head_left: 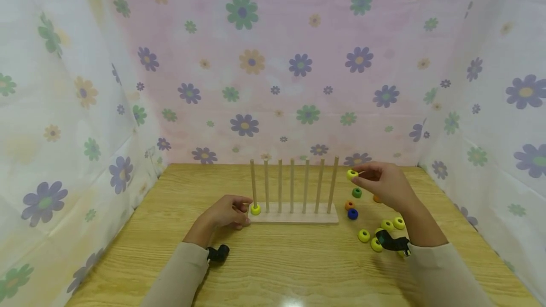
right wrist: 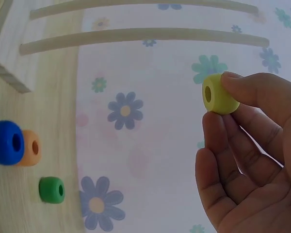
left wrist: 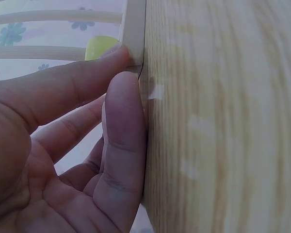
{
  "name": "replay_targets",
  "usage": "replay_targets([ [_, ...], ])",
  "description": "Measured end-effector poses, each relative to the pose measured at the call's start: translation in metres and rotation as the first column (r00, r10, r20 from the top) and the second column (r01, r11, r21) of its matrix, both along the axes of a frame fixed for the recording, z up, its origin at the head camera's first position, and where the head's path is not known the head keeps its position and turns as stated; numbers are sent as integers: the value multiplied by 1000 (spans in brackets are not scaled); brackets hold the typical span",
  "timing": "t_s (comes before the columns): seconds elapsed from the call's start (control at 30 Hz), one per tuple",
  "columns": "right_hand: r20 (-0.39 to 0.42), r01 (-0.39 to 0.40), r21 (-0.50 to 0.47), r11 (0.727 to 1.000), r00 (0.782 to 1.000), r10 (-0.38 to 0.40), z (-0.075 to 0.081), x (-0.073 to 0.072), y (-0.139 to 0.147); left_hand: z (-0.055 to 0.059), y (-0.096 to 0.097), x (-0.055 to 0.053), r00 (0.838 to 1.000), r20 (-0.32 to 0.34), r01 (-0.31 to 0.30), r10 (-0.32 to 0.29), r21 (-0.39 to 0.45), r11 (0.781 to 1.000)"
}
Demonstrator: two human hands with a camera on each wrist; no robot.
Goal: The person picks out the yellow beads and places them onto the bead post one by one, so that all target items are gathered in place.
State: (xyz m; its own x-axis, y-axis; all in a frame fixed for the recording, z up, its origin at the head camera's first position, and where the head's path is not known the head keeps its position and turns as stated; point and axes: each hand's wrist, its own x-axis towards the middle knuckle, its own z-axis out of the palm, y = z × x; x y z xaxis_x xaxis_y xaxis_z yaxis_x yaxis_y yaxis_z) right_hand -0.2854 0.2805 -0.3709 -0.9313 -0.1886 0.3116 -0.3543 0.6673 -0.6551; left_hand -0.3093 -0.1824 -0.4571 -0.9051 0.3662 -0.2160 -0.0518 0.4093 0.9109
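- Beige sleeves [head_left: 175, 276] are nearest;
- Right hand [head_left: 386, 184] pinches one yellow bead [head_left: 352, 175] between thumb and fingers; this bead is in the air, right of the rightmost peg [head_left: 333, 184];
- Left hand [head_left: 226, 212] grips the left end of the wooden stand [head_left: 294, 218] with thumb and forefinger;
- Another yellow bead [head_left: 255, 210] sits around the leftmost peg [head_left: 253, 179], at its bottom;
- Green bead [head_left: 356, 193], orange bead [head_left: 349, 205] and blue bead [head_left: 352, 214] lie on the table [head_left: 281, 262].
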Motion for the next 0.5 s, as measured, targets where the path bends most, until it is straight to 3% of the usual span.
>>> replay_targets([
  [0.33,-11,-14,-92,996,1000,13,12,6,-9,-1,0,0,1000,-12,4,-4,-6,1000],
  [0.5,-79,-8,-69,998,997,3,16,7,-14,1,0,0,1000,-3,6,-6,-1,1000],
])
